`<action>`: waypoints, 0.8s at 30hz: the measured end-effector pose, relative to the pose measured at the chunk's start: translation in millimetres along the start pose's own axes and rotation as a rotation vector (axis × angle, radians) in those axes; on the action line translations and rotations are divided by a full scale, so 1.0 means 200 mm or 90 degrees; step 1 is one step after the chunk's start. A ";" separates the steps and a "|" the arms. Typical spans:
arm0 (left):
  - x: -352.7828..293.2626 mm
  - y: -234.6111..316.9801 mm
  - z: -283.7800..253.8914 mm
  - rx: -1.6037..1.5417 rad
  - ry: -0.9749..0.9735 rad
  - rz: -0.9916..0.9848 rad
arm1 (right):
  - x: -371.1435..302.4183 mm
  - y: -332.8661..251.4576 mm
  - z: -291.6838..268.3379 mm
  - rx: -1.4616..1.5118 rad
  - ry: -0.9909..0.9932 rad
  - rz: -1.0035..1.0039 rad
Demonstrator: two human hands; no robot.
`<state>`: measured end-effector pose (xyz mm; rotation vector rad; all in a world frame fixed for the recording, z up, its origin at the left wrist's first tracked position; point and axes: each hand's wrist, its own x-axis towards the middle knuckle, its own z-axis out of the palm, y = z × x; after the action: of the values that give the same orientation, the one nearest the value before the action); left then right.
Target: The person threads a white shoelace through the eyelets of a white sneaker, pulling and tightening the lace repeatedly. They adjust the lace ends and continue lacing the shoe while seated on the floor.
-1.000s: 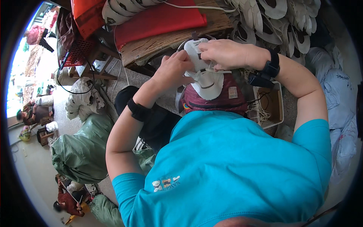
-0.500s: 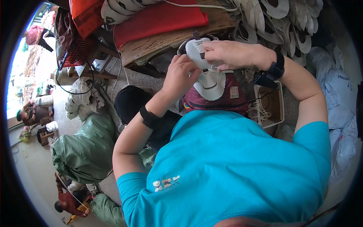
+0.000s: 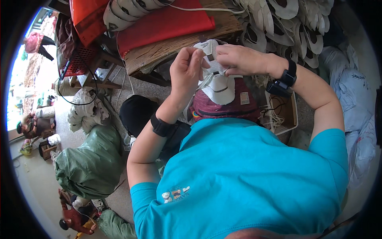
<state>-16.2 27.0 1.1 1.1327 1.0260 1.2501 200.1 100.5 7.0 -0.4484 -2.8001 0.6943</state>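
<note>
A white mesh shoe upper rests over a burgundy cloth bundle with a small label, just in front of my body. Pale shoelace strands run across the upper between my two hands. My left hand, raised at the upper's left side, is closed with thumb and fingers pinched on the lace. Over the upper's right side, my right hand bends its fingers down and pinches lace near the middle. The fingertips of both hands partly cover the lacing. Each wrist wears a black strap.
Beyond the upper stands a wooden bench with red cloth on it. Grey shoe uppers hang in bunches at far right. A white-rimmed bin with laces is at right; a green sack lies left. Other people work at far left.
My left hand has risen and turned upright, drawing lace strands out to the left. My right hand stays close to the upper's middle, its fingers slightly shifted.
</note>
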 end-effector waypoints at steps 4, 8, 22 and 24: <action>0.02 -0.11 0.02 0.017 0.036 0.071 | 0.01 0.04 0.03 -0.010 -0.034 0.075; -0.01 -0.11 0.04 0.232 -0.069 0.124 | 0.00 -0.04 0.01 -0.025 -0.053 0.113; -0.05 -0.18 -0.05 0.631 -0.160 0.348 | -0.07 -0.08 0.04 0.048 0.020 0.271; -0.05 -0.19 -0.03 0.617 -0.129 0.306 | -0.04 -0.10 0.05 0.097 0.033 0.352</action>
<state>-17.3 17.9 -37.6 2.3064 1.2802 0.9387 200.0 76.2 7.8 -1.2109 -2.5507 0.9723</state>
